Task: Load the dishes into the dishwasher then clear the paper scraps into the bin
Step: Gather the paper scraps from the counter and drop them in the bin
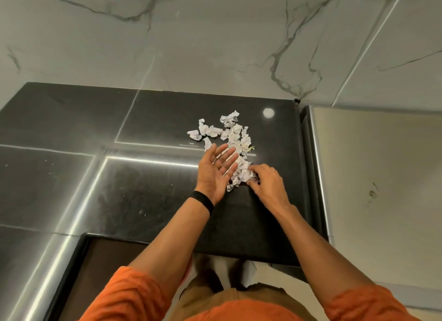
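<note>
1. Closest to me: orange sleeves pushed up on both arms, tan trousers below, and both forearms reaching out over the black counter.
2. There's a black wristband on the left wrist.
3. The left hand is held flat and open, palm turned up and inward with the fingers straight. Its little-finger edge sits against the left side of the pile like a scoop.
4. The right hand is knuckles up with the fingers curled down. Thumb and fingertips are pinching the nearest bits of paper at the pile's near end. It's got a thin ring on one finger.
5. The paper scraps are crumpled white bits with some print on them. They're all on the counter toward its right end, bunched between the two hands and trailing off to a few loose ones further back and left.
6. Just past the pile, a round ceiling light glares off the glossy countertop.
7. On the right, a brushed steel surface butts up next to the counter.
8. Farthest back is a pale marble wall with dark veins.
</note>
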